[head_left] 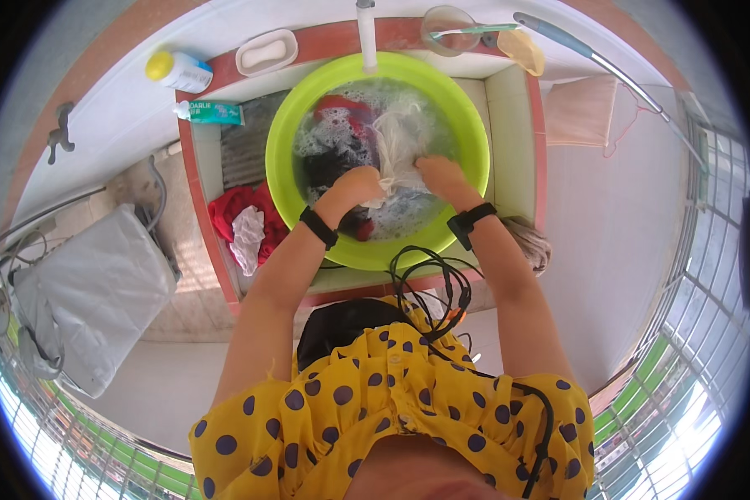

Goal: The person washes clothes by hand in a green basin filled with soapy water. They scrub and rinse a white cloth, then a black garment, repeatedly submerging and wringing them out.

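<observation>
While a black cable [548, 428] runs over my spotted yellow top [392, 387], my left hand [358, 185] has its fingers closed on the white cloth [398, 142], which lies in sudsy water inside the lime-green basin [280, 150]. My right hand [443, 177] is curled against the cloth's right side, though I cannot tell whether it grips. Beyond, a white pipe [366, 37] stands at the basin's far rim.

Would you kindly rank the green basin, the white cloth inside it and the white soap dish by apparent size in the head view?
1. Green basin
2. White cloth
3. White soap dish
</observation>
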